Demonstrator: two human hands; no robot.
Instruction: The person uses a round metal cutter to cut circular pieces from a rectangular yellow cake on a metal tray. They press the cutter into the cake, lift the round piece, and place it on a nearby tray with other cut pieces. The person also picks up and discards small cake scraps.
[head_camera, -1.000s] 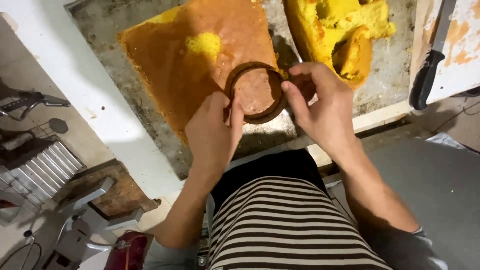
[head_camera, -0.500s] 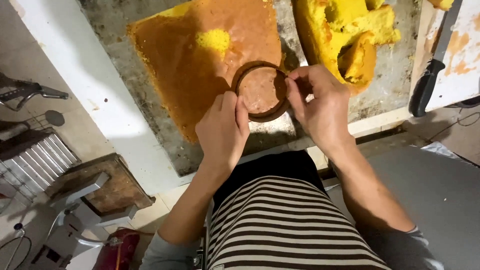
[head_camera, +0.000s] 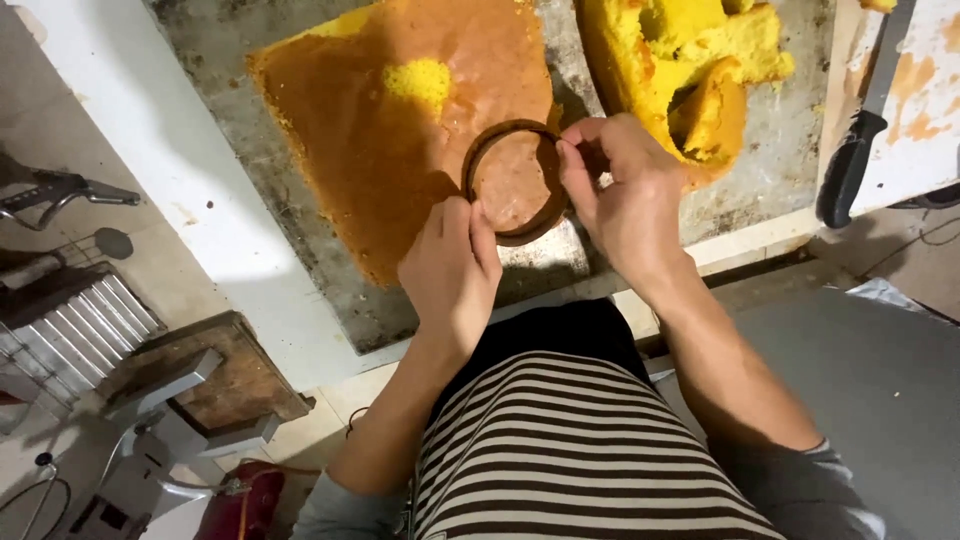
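Left hand: the left hand (head_camera: 452, 268) presses on the near-left rim of a round ring cutter (head_camera: 515, 182), fingers together, bearing on the ring rather than clamped around it.
Right hand: the right hand (head_camera: 628, 200) pinches the ring's far-right rim between thumb and fingertips.
Cutter: set into the near-right corner of a flat brown sponge sheet (head_camera: 390, 130) — close to the counter's front edge.
Counter: a worn grey counter (head_camera: 780, 150) carries the sheet.
Nearby: yellow cake offcuts (head_camera: 690, 70) just beside the right hand; a black-handled knife (head_camera: 850, 165) at the right edge — well apart.
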